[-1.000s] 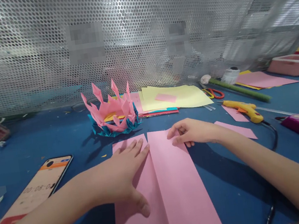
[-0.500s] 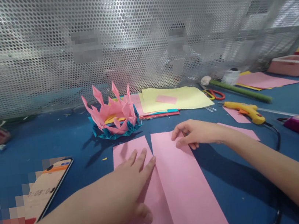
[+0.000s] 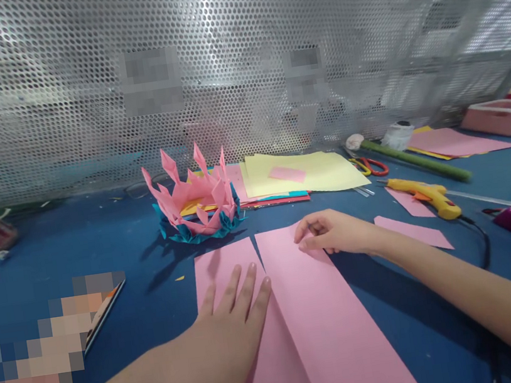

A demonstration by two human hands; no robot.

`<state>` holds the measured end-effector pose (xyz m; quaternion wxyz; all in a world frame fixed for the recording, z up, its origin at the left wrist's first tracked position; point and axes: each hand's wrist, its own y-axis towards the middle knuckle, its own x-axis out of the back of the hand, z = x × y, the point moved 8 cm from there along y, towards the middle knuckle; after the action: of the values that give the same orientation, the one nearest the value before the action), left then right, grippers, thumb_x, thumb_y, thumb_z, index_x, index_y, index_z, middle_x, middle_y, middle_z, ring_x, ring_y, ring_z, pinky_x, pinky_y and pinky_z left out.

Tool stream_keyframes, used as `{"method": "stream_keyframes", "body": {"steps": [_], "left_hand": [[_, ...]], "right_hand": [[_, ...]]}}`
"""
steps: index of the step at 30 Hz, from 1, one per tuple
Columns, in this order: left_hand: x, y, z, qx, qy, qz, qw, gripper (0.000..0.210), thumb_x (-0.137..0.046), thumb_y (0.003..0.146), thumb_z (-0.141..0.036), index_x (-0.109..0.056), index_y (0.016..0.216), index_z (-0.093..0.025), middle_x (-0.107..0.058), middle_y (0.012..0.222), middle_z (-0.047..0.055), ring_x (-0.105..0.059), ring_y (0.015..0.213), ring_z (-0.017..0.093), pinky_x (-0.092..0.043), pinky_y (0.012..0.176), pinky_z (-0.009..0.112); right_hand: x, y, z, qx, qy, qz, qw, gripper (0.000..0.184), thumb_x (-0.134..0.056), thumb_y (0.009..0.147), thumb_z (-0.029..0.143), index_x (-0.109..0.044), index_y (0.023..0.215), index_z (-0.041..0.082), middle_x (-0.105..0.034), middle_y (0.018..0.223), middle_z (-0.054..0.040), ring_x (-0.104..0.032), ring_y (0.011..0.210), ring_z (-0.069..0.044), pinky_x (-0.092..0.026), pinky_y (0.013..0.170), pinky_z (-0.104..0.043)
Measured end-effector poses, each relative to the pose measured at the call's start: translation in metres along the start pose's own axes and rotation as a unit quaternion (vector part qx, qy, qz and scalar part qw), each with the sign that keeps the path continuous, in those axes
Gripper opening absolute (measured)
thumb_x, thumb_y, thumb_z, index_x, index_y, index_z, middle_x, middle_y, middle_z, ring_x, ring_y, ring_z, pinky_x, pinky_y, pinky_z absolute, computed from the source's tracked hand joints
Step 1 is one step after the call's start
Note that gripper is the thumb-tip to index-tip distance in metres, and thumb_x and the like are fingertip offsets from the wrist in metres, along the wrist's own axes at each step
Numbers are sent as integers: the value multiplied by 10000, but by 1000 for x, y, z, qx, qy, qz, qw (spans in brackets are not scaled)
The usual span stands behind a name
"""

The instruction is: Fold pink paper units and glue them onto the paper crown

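We tag the pink paper (image 3: 334, 313) on the near side of the paper crown (image 3: 215, 224) (pink above, blue at the base). Left hand (image 3: 224, 342): fingers spread wide, palm down on the paper. Right hand (image 3: 335, 232): pinched narrow on its far right corner. We see a yellow glue gun (image 3: 439, 195) right of the crown.

Head-worn camera, facing forward, downward; near table (image 3: 91, 240)
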<state>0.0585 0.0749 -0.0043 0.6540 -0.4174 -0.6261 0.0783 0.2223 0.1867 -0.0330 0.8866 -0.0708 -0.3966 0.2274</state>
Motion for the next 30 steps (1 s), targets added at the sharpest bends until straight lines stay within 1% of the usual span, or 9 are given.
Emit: {"method": "stream_keyframes", "body": {"steps": [2, 6, 11, 14, 18, 20, 23, 27, 30], "left_hand": [[-4, 3, -2, -2, -11, 17, 1000, 1200, -843, 572, -254, -100, 1492, -47, 84, 1511, 216, 46, 1420, 409, -94, 1143, 597], [-8, 17, 2, -8, -21, -43, 999, 1313, -877, 402, -69, -165, 1505, -89, -83, 1533, 243, -83, 1422, 475, -219, 1106, 661], [-16, 26, 9, -13, 19, -122, 992, 988, -691, 621, -41, -273, 1503, -190, -154, 1552, 128, -127, 1421, 467, -280, 1078, 720], [-18, 28, 12, -3, 27, -157, 987, 799, -528, 763, -20, -307, 1501, -232, -220, 1557, 97, -156, 1425, 438, -275, 1083, 725], [-26, 31, 13, 0, 38, -124, 992, 749, -486, 813, -28, -283, 1510, -216, -207, 1564, 112, -181, 1434, 406, -284, 1108, 668], [-22, 30, 15, 2, 35, -144, 989, 721, -469, 837, -35, -290, 1507, -230, -214, 1564, 98, -186, 1438, 390, -278, 1113, 662], [-10, 24, 19, -9, 16, -155, 988, 740, -552, 839, -137, -250, 1511, -200, -190, 1563, 124, -167, 1439, 393, -235, 1118, 672], [6, 9, 18, -18, -54, -67, 996, 1133, -773, 651, -385, -86, 1512, -117, 27, 1552, 146, -21, 1439, 375, -217, 1148, 557], [16, -1, 14, -12, -59, -38, 997, 1086, -755, 680, -390, -102, 1513, -149, 37, 1546, 104, -3, 1443, 348, -189, 1154, 548]], "right_hand": [[-1, 0, -2, 7, 12, -6, 1000, 236, -609, 962, 303, -613, 1137, 145, -663, 1045, -52, -667, 821, -163, -581, 704, -331], [-1, -2, -3, 33, 38, -14, 999, 183, -612, 960, 291, -621, 1058, 137, -651, 901, -11, -625, 674, -115, -547, 598, -262], [4, -8, -2, 49, 66, -21, 996, 114, -662, 900, 236, -633, 950, 137, -554, 692, 55, -498, 507, -63, -403, 470, -185], [8, -14, -2, 46, 72, -18, 996, 201, -688, 847, 281, -654, 990, 144, -489, 588, 81, -478, 450, -59, -327, 443, -187], [2, -22, -2, 38, 78, 35, 996, 363, -757, 746, 323, -671, 1059, 161, -554, 557, 69, -512, 409, -79, -341, 432, -197], [-1, -23, -1, 34, 82, 38, 995, 341, -758, 726, 315, -684, 1023, 166, -571, 579, 56, -529, 413, -86, -336, 406, -193], [3, -21, 0, 33, 88, -11, 996, 244, -682, 780, 327, -681, 965, 168, -577, 662, 34, -515, 424, -73, -304, 376, -188], [13, -17, 1, 40, 84, -87, 992, 214, -617, 827, 318, -669, 958, 156, -600, 784, 13, -433, 424, -38, -333, 431, -204], [15, -16, -1, 41, 77, -89, 992, 229, -634, 818, 324, -670, 972, 159, -605, 753, 21, -437, 423, -49, -358, 464, -220]]}}
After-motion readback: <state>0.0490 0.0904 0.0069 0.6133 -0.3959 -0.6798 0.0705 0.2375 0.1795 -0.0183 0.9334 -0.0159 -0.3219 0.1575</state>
